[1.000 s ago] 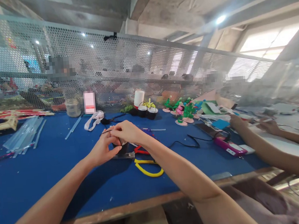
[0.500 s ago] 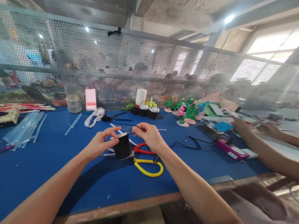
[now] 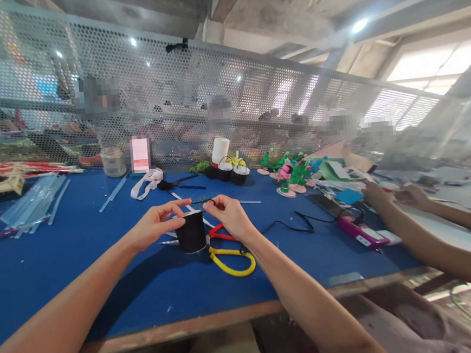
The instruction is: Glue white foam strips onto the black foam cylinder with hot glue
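Behind the blue tabletop stands a perforated metal screen. From far away, through the head camera, I see a black cup between the two hands, in front of the scissors, whose handles are red and yellow. The left hand has its thumb at the cup's rim and its index finger stretched above; whether these fingers close on it, I cannot tell. The right hand pinches a thin black cord with its fingers. Two small buckets stand farther back.
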The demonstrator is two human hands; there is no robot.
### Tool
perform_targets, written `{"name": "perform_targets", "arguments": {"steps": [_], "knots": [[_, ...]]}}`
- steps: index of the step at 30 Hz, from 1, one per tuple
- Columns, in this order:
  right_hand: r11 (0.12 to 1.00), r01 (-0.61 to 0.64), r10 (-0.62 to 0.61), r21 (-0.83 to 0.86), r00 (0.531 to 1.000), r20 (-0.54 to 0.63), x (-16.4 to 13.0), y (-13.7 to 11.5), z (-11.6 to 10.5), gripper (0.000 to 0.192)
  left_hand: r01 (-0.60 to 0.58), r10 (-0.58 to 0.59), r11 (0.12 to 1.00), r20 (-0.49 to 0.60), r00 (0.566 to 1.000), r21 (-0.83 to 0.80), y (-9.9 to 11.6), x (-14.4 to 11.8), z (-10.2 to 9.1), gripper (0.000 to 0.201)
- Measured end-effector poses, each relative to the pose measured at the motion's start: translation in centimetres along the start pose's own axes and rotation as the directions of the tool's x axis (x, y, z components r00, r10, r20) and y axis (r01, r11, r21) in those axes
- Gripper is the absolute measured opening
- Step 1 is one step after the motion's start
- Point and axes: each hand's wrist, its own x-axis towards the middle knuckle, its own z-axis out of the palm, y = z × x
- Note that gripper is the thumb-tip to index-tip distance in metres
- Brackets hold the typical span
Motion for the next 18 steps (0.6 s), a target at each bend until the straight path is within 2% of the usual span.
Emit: {"name": "perform_targets", "arguments": {"steps": [4,9,13,18], "knots": [[0.995,0.008,-0.010,0.096,1.000,0.023,0.0,0.1,0.3,0.028,0.015,-0.013,0.999,0.037,0.999,-0.043,0.1,-0.1,-0.1,0.023],[0.969,-0.038,0.004,0.245,0.990,0.139,-0.2,0.1,0.6,0.031,0.023,-0.013,0.991,0.076,0.997,-0.130,-0.1,-0.2,-0.3,0.022],[0.975,-0.022,-0.010,0.219,0.990,0.143,-0.1,0.5,0.7,0.032,0.030,-0.014,0.986,0.094,0.995,-0.162,-0.4,-0.1,-0.5,0.021],[0.981,0.002,-0.029,0.192,0.990,0.141,0.0,1.0,0.9,0.031,0.051,-0.047,0.996,0.060,0.997,-0.077,-1.1,0.2,-0.9,0.026]]}}
